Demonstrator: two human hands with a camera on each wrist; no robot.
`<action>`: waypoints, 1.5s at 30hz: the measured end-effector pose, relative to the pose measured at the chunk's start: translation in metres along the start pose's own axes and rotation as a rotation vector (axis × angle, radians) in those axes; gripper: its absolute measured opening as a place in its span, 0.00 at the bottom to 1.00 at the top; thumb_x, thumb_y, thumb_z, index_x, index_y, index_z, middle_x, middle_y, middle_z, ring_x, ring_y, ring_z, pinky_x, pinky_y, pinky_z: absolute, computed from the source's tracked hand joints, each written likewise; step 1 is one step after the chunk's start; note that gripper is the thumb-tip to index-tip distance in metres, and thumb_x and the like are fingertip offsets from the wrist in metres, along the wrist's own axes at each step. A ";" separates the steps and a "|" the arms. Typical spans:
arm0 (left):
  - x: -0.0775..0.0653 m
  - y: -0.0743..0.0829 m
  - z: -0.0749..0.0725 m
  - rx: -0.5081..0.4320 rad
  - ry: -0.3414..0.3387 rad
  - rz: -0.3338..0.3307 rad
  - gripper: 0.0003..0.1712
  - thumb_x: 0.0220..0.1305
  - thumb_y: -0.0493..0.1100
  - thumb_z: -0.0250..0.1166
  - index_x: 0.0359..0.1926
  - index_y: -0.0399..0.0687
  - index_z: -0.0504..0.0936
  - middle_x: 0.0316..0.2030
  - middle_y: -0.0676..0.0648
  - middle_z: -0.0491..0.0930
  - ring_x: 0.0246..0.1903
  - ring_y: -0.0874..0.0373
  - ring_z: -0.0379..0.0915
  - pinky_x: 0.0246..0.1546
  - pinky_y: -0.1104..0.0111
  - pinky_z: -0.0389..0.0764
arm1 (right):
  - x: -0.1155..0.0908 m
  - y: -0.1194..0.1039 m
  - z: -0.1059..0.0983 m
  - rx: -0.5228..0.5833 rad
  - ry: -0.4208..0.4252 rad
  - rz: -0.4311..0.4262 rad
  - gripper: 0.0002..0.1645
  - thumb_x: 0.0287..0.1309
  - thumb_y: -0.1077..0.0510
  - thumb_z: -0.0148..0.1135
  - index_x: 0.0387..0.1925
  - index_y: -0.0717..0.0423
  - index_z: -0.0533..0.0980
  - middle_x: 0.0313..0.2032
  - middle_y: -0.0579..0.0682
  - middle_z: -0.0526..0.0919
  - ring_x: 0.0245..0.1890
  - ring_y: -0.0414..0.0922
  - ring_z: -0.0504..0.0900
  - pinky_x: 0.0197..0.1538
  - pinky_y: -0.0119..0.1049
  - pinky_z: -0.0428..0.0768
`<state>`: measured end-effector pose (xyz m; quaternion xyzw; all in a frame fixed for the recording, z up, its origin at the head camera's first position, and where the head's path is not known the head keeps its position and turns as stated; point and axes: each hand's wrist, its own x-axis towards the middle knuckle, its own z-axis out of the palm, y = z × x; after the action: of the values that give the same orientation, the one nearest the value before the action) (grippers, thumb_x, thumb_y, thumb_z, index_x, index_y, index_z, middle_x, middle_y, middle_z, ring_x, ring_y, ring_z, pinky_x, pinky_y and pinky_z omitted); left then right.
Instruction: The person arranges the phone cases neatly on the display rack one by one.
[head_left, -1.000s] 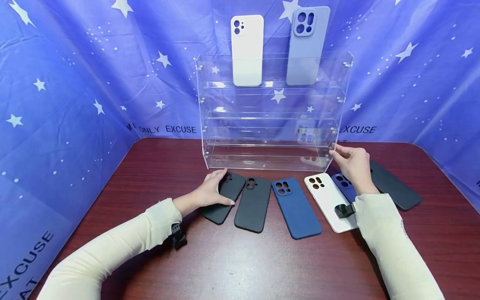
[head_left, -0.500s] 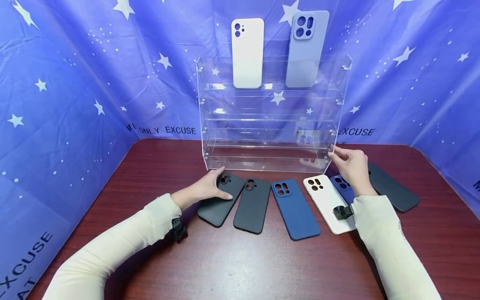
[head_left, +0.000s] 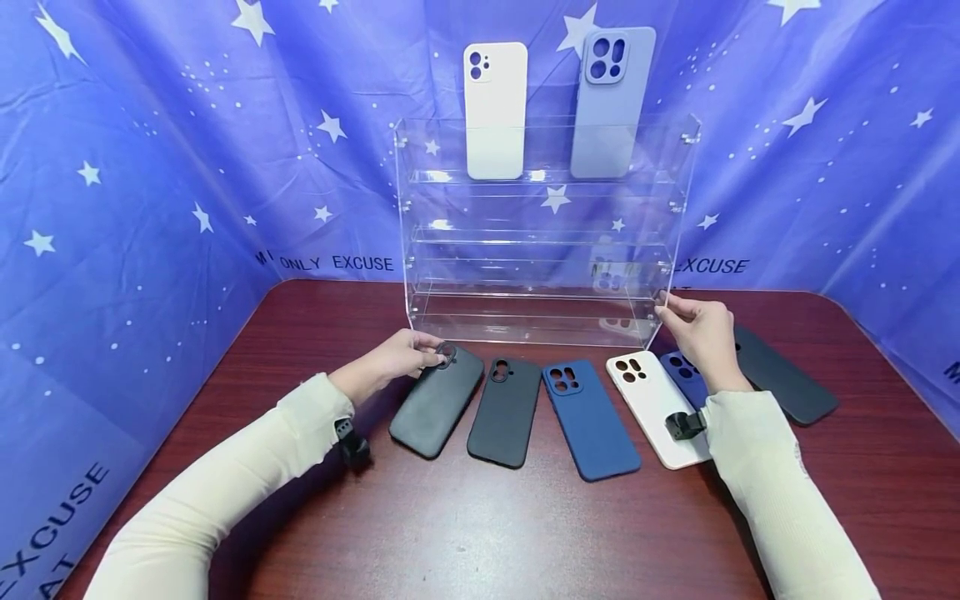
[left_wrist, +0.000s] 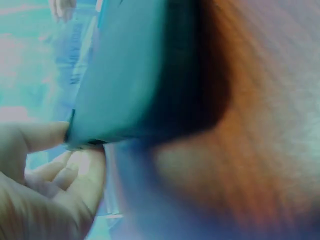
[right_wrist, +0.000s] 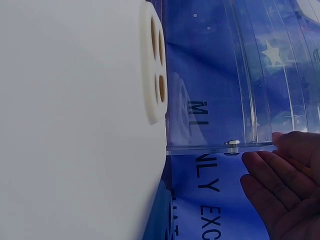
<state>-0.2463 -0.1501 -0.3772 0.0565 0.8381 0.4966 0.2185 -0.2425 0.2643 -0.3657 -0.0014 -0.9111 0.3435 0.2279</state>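
My left hand [head_left: 390,360] pinches the camera end of the leftmost black phone case [head_left: 438,408], thumb on top. In the left wrist view the thumb and fingers grip a corner of that case [left_wrist: 120,75], which looks slightly lifted off the table. My right hand [head_left: 705,337] holds the lower right side panel of the clear acrylic display rack [head_left: 540,341]. From the right wrist, the thumb is on one face of the panel [right_wrist: 205,149] and the fingers on the other. A white phone case [head_left: 495,108] and a grey-blue one [head_left: 615,100] stand on the rack's top tier.
Along the rack's front lie a second black case [head_left: 506,412], a blue case [head_left: 592,421], a white case [head_left: 660,408] and a navy case [head_left: 684,371] partly under my right wrist. Another black case [head_left: 787,379] lies at the right. A starry blue curtain [head_left: 165,167] surrounds the table.
My left hand has shifted from spanning the leftmost black case to pinching its camera end; the case has moved slightly toward the front left. The right hand stays on the rack.
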 end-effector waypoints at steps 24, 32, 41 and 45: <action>0.006 0.122 -0.005 -0.001 0.201 0.422 0.23 0.66 0.34 0.58 0.62 0.39 0.71 0.52 0.39 0.79 0.47 0.54 0.79 0.44 0.68 0.81 | 0.002 0.002 0.001 0.000 -0.011 0.002 0.17 0.59 0.55 0.63 0.48 0.59 0.80 0.41 0.60 0.83 0.18 0.27 0.66 0.19 0.26 0.62; 0.024 0.196 0.001 -0.185 0.247 0.573 0.23 0.65 0.33 0.58 0.62 0.38 0.71 0.50 0.39 0.80 0.44 0.56 0.80 0.44 0.71 0.81 | 0.003 0.003 0.002 0.009 0.002 -0.019 0.17 0.59 0.56 0.62 0.48 0.60 0.80 0.41 0.61 0.83 0.17 0.28 0.65 0.17 0.26 0.61; 0.046 0.255 0.001 -0.473 0.367 0.569 0.24 0.62 0.32 0.61 0.60 0.44 0.74 0.46 0.42 0.83 0.38 0.60 0.81 0.36 0.75 0.81 | 0.005 0.004 0.002 0.010 -0.002 -0.012 0.17 0.59 0.56 0.62 0.48 0.60 0.80 0.41 0.61 0.83 0.14 0.30 0.65 0.16 0.27 0.60; 0.056 0.270 0.001 -0.655 0.448 0.570 0.24 0.60 0.31 0.63 0.58 0.46 0.77 0.45 0.42 0.83 0.38 0.59 0.81 0.36 0.75 0.82 | 0.005 0.004 0.002 0.012 -0.006 -0.009 0.18 0.59 0.56 0.62 0.49 0.60 0.79 0.43 0.62 0.82 0.12 0.34 0.62 0.15 0.29 0.58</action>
<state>-0.3296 0.0032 -0.1635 0.1037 0.6156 0.7740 -0.1058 -0.2484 0.2670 -0.3675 0.0052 -0.9097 0.3478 0.2267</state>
